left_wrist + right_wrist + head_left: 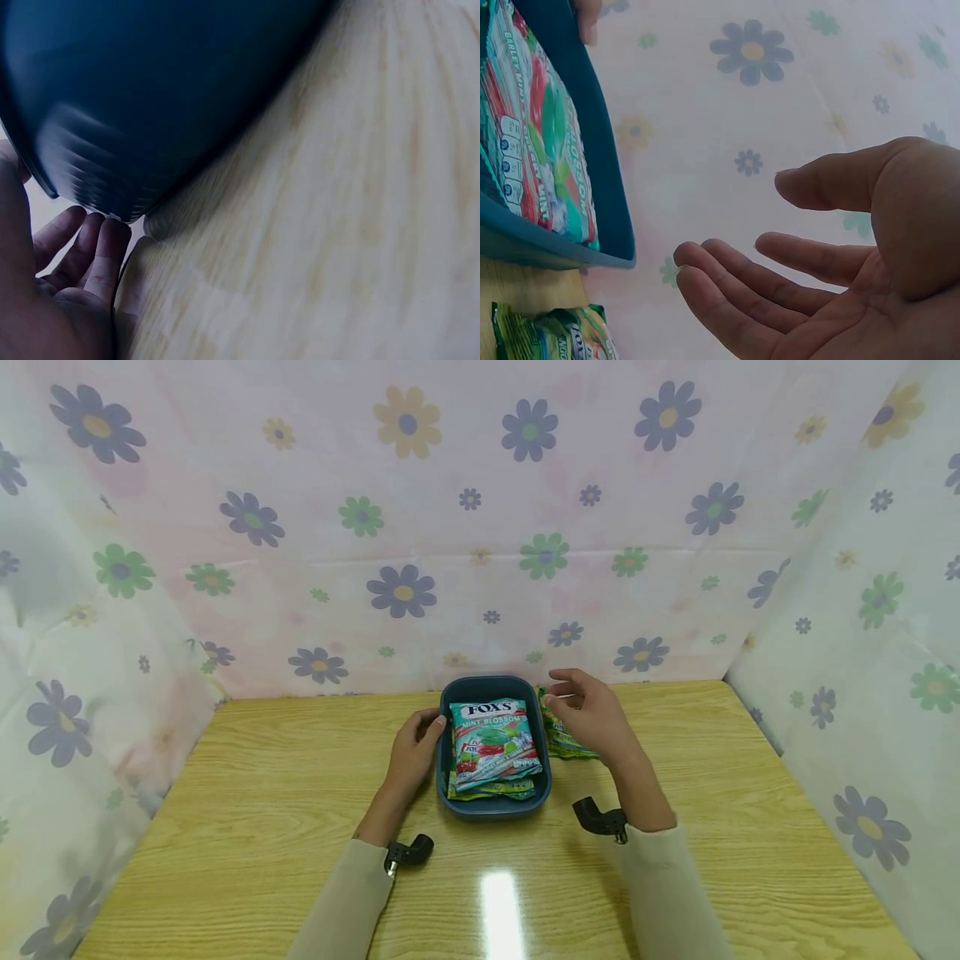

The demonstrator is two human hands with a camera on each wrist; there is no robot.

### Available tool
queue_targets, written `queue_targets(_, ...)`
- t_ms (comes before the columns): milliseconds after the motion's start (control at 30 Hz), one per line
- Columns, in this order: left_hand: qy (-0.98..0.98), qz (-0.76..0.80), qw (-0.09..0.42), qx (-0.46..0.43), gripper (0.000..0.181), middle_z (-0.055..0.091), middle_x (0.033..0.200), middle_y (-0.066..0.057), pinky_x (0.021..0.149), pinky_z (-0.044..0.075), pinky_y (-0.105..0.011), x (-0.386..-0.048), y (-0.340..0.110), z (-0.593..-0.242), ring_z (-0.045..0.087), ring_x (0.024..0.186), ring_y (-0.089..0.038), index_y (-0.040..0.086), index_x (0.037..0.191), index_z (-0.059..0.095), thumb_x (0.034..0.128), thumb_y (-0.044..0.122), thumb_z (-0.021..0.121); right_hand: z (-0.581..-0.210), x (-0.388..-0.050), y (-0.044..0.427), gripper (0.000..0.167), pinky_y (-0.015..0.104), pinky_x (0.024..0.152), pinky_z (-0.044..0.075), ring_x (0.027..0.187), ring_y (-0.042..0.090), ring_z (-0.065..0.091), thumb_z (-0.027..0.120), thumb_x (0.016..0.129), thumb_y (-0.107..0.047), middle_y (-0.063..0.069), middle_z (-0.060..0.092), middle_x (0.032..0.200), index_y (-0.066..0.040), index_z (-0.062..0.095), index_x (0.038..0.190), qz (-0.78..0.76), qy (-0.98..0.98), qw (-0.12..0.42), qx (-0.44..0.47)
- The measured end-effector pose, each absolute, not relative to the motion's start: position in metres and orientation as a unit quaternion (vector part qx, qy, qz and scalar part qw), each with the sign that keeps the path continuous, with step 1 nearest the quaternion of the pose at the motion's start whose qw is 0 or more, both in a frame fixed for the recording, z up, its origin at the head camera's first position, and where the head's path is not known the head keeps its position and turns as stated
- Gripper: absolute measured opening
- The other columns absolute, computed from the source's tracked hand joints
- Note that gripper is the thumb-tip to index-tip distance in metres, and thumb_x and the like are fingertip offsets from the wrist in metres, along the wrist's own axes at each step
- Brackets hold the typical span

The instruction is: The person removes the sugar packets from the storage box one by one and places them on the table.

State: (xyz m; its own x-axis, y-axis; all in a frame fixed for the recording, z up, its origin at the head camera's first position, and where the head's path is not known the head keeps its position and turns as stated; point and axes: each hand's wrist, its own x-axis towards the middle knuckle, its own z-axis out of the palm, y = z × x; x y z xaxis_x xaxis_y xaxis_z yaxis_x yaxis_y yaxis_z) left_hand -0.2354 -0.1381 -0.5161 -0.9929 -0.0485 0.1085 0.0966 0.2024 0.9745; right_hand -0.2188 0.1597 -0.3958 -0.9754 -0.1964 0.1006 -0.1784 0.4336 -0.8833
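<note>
The green packs [564, 743] right of the tub [497, 813] are partly covered by the right hand [596, 714] in the head view, so how many lie there is hard to tell. In the right wrist view they show only at the bottom left corner, their lettering cut off. Inside the tub, the lower bags [487, 790] are mostly hidden under the mint bag [495, 745]; a yellow-green edge shows along the front and another on the left. The left wrist view takes in only part of the tub's dark outer wall, and the rim there hides the tip of the left thumb.

The tub stands between the hands. The left hand [412, 743] touches its left side, thumb at the rim and fingers bent against the outer wall; whether it truly grips cannot be told. The right hand holds nothing, its fingers loosely extended and the thumb well apart from them, and hovers by the green packs, just off the tub's right rim.

The tub is smooth, dark blue and rectangular with rounded corners. The mint bag is shiny, plump and crinkled, printed FOX'S MINT BLOSSOM in teal, red and white. The table [285, 827] has yellowish wood grain with a bright glare in front, and the hanging cloth [450, 510] is pale with flowers.
</note>
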Motion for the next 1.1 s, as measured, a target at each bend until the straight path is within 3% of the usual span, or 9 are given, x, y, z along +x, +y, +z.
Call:
queue_targets(200, -0.773, -0.631, 0.058, -0.023, 0.041, 0.063, 0.138, -0.026, 0.105, 0.047, -0.051, -0.221, -0.134, -0.490, 0.060, 0.125, -0.040, -0.007, 0.143, 0.059, 0.1113, 0.020, 0.057, -0.396, -0.216, 0.148, 0.049, 0.056, 0.102, 0.054, 0.124, 0.040, 0.066, 0.063, 0.108, -0.018, 0.023, 0.065, 0.139, -0.006, 0.052, 0.154, -0.511, 0.850, 0.022, -0.122)
queue_targets(500, -0.770, -0.636, 0.055, -0.022, 0.042, 0.063, 0.139, -0.026, 0.106, 0.047, -0.051, -0.219, -0.135, -0.489, 0.060, 0.125, -0.040, -0.007, 0.143, 0.059, 0.1112, 0.020, 0.057, -0.402, -0.213, 0.128, 0.056, 0.056, 0.103, 0.054, 0.133, 0.041, 0.061, 0.062, 0.108, -0.021, 0.026, 0.054, 0.151, -0.005, 0.045, 0.159, -0.501, 0.853, 0.076, -0.122)
queue_targets(633, -0.770, -0.635, 0.053, -0.021, 0.042, 0.063, 0.138, -0.026, 0.105, 0.047, -0.050, -0.218, -0.135, -0.488, 0.060, 0.125, -0.040, -0.007, 0.143, 0.059, 0.1112, 0.020, 0.058, -0.404, -0.211, 0.121, 0.062, 0.056, 0.113, 0.047, 0.146, 0.043, 0.048, 0.060, 0.109, -0.021, 0.029, 0.041, 0.162, -0.002, 0.036, 0.163, -0.504, 0.849, 0.105, -0.118)
queue_targets(833, -0.772, -0.633, 0.051, -0.025, 0.043, 0.063, 0.139, -0.026, 0.105, 0.048, -0.049, -0.217, -0.135, -0.484, 0.060, 0.126, -0.039, -0.007, 0.144, 0.058, 0.1115, 0.021, 0.057, -0.407, -0.208, 0.113, 0.069, 0.059, 0.122, 0.034, 0.158, 0.044, 0.025, 0.058, 0.110, -0.019, 0.023, 0.020, 0.174, -0.001, 0.023, 0.168, -0.522, 0.836, 0.134, -0.106)
queue_targets(933, -0.773, -0.632, 0.049, -0.028, 0.043, 0.063, 0.139, -0.026, 0.104, 0.048, -0.048, -0.216, -0.135, -0.483, 0.060, 0.125, -0.039, -0.008, 0.144, 0.058, 0.1116, 0.021, 0.057, -0.410, -0.207, 0.107, 0.069, 0.061, 0.118, 0.038, 0.157, 0.045, 0.029, 0.058, 0.109, -0.021, 0.022, 0.023, 0.173, -0.003, 0.025, 0.168, -0.509, 0.846, 0.131, -0.091)
queue_targets(1100, -0.773, -0.632, 0.050, -0.032, 0.043, 0.062, 0.139, -0.026, 0.104, 0.048, -0.049, -0.216, -0.135, -0.484, 0.060, 0.125, -0.039, -0.008, 0.144, 0.057, 0.1117, 0.021, 0.057, -0.415, -0.207, 0.094, 0.070, 0.062, 0.108, 0.044, 0.141, 0.048, 0.049, 0.061, 0.108, -0.025, 0.025, 0.039, 0.165, -0.004, 0.029, 0.167, -0.460, 0.877, 0.118, -0.073)
